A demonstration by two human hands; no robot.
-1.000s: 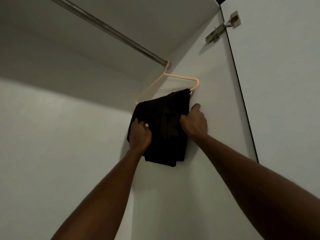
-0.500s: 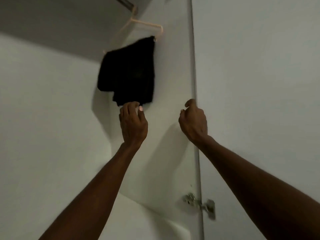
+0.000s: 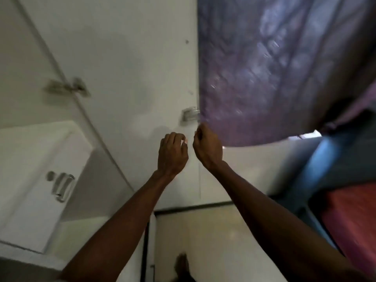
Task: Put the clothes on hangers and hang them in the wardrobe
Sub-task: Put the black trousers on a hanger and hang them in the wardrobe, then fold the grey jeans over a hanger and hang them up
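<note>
Left hand (image 3: 173, 153) and right hand (image 3: 207, 147) raised side by side before white wardrobe door (image 3: 132, 68), fingers loosely curled, holding nothing. No clothes or hanger in view; wardrobe rail out of frame. Purple curtain (image 3: 274, 68) hangs right; blue and red fabric (image 3: 345, 200) lower right, perhaps next garments. Hands likely free to fetch next piece.

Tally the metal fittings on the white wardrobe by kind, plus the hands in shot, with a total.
Hinges: 1
Door handles: 2, one on the open door, one on the lower drawer front
Round lock or knob: 1
Hands: 2, left hand, right hand, both holding nothing
Total: 6
</note>
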